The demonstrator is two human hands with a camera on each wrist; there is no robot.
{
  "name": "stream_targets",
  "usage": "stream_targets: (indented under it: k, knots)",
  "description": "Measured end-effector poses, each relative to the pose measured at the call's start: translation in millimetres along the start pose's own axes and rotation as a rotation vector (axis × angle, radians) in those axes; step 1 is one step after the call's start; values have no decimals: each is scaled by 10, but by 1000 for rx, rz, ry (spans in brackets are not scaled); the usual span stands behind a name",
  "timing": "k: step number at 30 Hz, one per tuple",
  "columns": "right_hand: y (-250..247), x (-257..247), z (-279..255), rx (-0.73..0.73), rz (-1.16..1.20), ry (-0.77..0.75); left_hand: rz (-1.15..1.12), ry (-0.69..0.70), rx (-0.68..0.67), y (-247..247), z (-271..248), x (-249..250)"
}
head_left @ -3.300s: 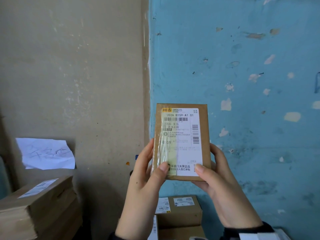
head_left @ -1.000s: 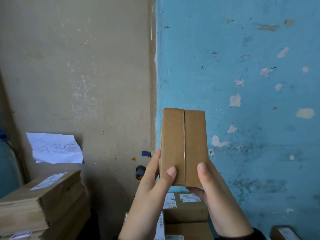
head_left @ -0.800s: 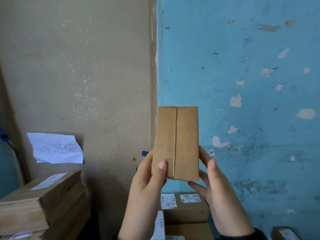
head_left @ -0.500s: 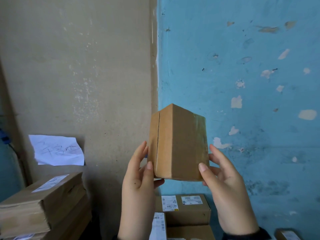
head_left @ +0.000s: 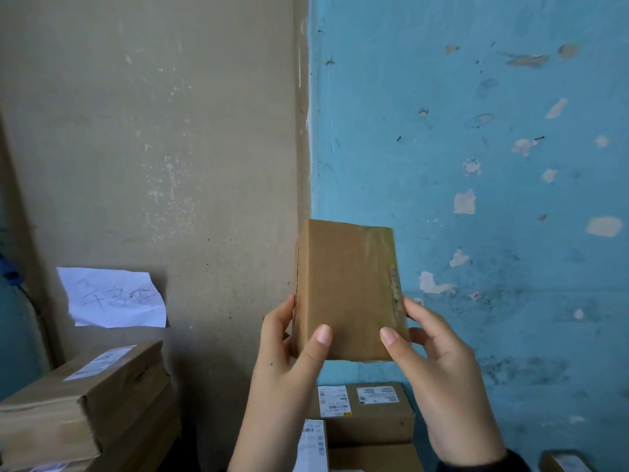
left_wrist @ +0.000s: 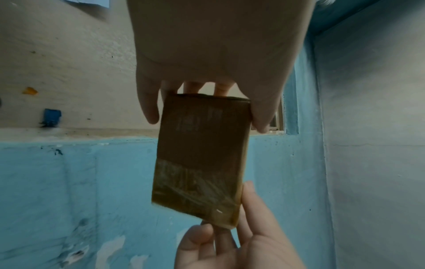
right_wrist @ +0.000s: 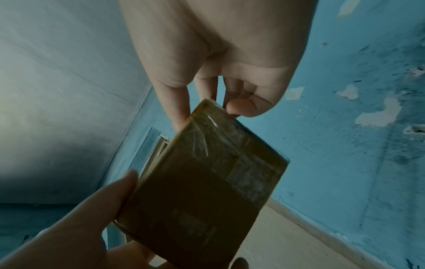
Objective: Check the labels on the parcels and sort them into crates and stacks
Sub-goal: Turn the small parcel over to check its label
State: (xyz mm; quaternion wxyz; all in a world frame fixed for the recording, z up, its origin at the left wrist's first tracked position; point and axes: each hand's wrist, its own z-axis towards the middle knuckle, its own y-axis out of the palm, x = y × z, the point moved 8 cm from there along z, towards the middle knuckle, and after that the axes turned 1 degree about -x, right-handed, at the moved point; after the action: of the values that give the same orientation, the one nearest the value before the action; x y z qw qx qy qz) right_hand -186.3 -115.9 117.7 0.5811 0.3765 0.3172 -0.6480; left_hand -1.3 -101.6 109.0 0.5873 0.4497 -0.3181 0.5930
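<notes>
Presently, in the head view, a small brown cardboard parcel (head_left: 347,291) is held upright in the air before the corner where a beige wall (head_left: 153,131) meets a blue wall (head_left: 493,165). The left hand (head_left: 289,362) grips its lower left edge, thumb on the near face and fingers curled round the narrow side. The right hand (head_left: 439,379) grips the lower right edge, thumb on the near face and fingers behind. The face turned to the camera is plain cardboard; no label shows on it. Below the hands sits a stack of labelled boxes (head_left: 367,413). A second stack of flat boxes (head_left: 85,396) stands at the lower left, beneath a handwritten paper note (head_left: 112,298) fixed to the beige wall. Another labelled box (head_left: 565,463) shows at the bottom right corner of the picture.

In the left wrist view, the left hand (left_wrist: 207,63) clasps one end of the parcel (left_wrist: 202,154) between thumb and fingers; the right hand (left_wrist: 241,242) holds the opposite end. The visible face carries clear tape and faint print, too dark to read.

In the right wrist view, the right hand (right_wrist: 218,63) pinches one end of the parcel (right_wrist: 202,191) between thumb and curled fingers. The left hand (right_wrist: 76,227) holds the other end. Tape glints on the dim face.
</notes>
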Motion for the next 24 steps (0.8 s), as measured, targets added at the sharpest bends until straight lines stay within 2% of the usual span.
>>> stream_targets:
  k: [3,6,10,24]
  knots:
    - [33,-10,-9,-42,26,-14,-38,-19,3,-4,5,-59]
    - [133,-37,-33,-151,156,16,-124,-20,7,-4,-2,-77]
    - [228,-45,-59,-251,214,47,-167,-19,5,14,-24,-77]
    - [178,-47,-99,-219,244,98,-138,1,-35,18,-55,-68]
